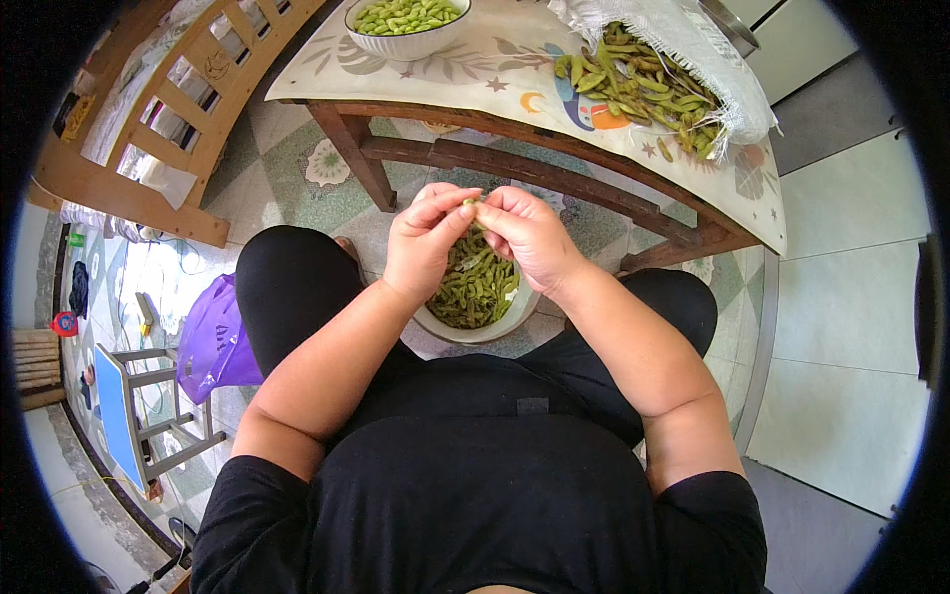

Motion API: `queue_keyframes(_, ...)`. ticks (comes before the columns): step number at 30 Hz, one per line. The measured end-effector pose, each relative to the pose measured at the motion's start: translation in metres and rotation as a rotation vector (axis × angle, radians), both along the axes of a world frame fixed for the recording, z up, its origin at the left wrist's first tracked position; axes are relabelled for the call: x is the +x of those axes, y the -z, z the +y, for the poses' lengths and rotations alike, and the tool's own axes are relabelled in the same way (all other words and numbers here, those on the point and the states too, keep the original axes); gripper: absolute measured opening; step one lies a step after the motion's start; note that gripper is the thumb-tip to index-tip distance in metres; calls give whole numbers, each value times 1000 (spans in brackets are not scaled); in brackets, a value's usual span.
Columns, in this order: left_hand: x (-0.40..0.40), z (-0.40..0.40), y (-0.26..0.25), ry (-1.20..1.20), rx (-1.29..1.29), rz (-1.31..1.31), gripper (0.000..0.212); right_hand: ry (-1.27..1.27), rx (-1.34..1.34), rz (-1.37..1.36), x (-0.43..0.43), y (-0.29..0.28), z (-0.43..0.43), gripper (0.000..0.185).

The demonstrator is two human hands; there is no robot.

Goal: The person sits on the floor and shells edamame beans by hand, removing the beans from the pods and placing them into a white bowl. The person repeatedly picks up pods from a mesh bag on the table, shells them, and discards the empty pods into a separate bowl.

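My left hand (428, 236) and my right hand (528, 235) meet at the fingertips, pinching a green soybean pod (470, 202) between them. Fingers cover most of the pod. Below my hands, between my knees, a pale round basin (531, 304) holds a heap of pods and husks (475, 286). On the table beyond, a white ribbed bowl (408, 48) with a dark rim is filled with shelled green beans (404, 16). Whole pods (646, 82) spill onto the tabletop from a white woven sack (712, 59) at the right.
A wooden table (505, 126) with a printed cloth (475, 78) stands in front of me. To the left are a wooden bed frame (178, 111), a purple plastic bag (215, 338) and a blue-topped stool (119, 416). Pale cabinet panels (846, 312) rise on the right.
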State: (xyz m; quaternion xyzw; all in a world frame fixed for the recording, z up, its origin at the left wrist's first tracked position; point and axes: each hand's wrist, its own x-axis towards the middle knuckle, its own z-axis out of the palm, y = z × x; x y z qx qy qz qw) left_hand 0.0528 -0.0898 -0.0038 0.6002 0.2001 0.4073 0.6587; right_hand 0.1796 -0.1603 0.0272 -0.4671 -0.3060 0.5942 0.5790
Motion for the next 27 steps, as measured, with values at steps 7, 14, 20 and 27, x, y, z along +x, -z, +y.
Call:
queue_keyframes(7,3,9,5,-49,-682,-312,8,-30,-143,-58,-2,5,3,14)
queue_keyframes(14,5,-5,-2,100,-693,-107,12,65,71,-278,9,19,9,14)
queue_keyframes(20,1,-3,11,210,-812,-153,12,143,145,-705,-7,11,5,14)
queue_keyframes(27,-5,5,18,343,-1038,-182,10,42,193,-371,-5,22,6,24)
